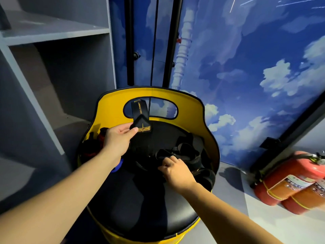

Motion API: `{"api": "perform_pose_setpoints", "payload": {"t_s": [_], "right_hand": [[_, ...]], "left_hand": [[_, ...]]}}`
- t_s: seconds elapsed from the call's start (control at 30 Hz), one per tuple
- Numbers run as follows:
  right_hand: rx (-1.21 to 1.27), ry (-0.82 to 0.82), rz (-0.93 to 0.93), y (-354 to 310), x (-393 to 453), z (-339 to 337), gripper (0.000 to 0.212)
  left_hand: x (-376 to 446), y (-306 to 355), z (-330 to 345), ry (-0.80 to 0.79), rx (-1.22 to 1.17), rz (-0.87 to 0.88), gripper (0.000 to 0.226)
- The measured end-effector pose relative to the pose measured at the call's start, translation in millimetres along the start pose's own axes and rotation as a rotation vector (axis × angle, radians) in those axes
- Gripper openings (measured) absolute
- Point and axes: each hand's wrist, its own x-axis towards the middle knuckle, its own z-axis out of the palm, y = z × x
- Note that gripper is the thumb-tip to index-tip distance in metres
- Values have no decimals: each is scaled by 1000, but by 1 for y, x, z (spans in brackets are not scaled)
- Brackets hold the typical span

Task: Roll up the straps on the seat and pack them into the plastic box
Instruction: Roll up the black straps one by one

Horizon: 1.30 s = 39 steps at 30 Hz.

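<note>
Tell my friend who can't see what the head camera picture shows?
A person's left hand pinches a black strap with yellow lettering over a yellow-and-black seat, while the right hand grips a pile of black straps. Red fire extinguishers lie nearby.

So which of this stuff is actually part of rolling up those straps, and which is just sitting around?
Part of the job:
- black strap with yellow lettering, pinched by the left hand
- pile of black straps, where the right hand grips
- yellow and black seat

Just lying about:
- red fire extinguishers
- grey shelves
- sky mural wall

No plastic box is in view.
</note>
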Motion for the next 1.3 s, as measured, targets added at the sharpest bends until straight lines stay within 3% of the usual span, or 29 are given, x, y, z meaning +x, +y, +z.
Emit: {"api": "perform_pose_setpoints", "payload": {"t_s": [0.07,0.33,0.43,0.7,0.97,1.17,1.3], "right_hand": [[11,3,46,2,6,1,14],[160,-16,197,48,28,-16,17],[339,-148,264,67,29,-25,22],[706,-76,529,91,18,-51,10],[1145,103,659,87,27,-85,3],[1448,302,715,81,56,-139,7],[1634,340,749,81,73,-169,5]], "left_hand": [[7,-5,-2,-1,-6,-10,44],[25,-16,-16,77,-104,-28,48],[28,-7,-17,163,-171,-3,49],[31,25,-22,326,-298,81,45],[15,29,-7,149,-295,54,27],[9,41,4,106,-295,38,30],[11,61,8,63,-299,15,14]]}}
